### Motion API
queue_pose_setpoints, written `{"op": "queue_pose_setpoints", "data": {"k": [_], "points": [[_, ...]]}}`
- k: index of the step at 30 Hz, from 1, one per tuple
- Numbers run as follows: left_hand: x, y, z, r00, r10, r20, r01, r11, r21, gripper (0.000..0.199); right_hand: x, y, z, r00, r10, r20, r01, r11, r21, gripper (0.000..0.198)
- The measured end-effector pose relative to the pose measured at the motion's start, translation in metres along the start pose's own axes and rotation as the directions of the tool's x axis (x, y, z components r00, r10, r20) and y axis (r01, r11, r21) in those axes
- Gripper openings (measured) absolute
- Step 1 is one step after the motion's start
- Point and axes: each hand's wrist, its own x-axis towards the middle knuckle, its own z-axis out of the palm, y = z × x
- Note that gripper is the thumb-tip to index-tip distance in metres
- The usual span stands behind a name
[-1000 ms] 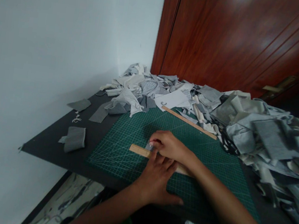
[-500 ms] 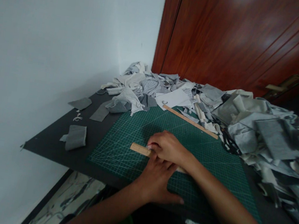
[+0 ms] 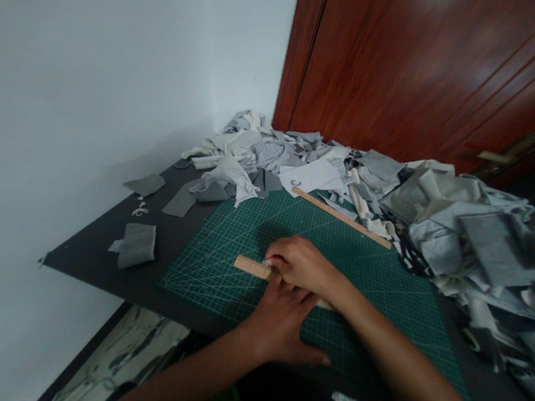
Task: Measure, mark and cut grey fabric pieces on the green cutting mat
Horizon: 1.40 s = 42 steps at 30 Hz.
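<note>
A short wooden ruler (image 3: 251, 266) lies on the green cutting mat (image 3: 223, 237), partly covered by both hands. My left hand (image 3: 280, 327) rests on the near side of the ruler, fingertips pressing down on it, with the thumb stretched out to the right. Just beyond it, my right hand (image 3: 301, 262) is closed in a pinch at the ruler's far edge. A small pale bit shows at its fingertips, too little to identify. Under the right wrist a pale strip (image 3: 325, 305) peeks out; whether it is ruler or cloth I cannot tell.
A longer wooden ruler (image 3: 344, 218) lies across the mat's far side. Black-handled scissors (image 3: 412, 256) sit by the right-hand heap of grey fabric (image 3: 494, 237). More scraps (image 3: 273, 155) and a white paper sheet (image 3: 312, 177) lie at the back. Grey pieces (image 3: 138, 246) rest on the left.
</note>
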Motion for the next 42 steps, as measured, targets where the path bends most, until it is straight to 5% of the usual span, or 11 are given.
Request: {"op": "queue_pose_setpoints", "data": {"k": [42], "points": [[0.000,-0.001,0.000,1.000,0.006,0.007,-0.006,1.000,-0.012,0.104,0.003,-0.013,-0.005,0.993,0.006,0.117,0.010,0.991,-0.137,0.017]]}}
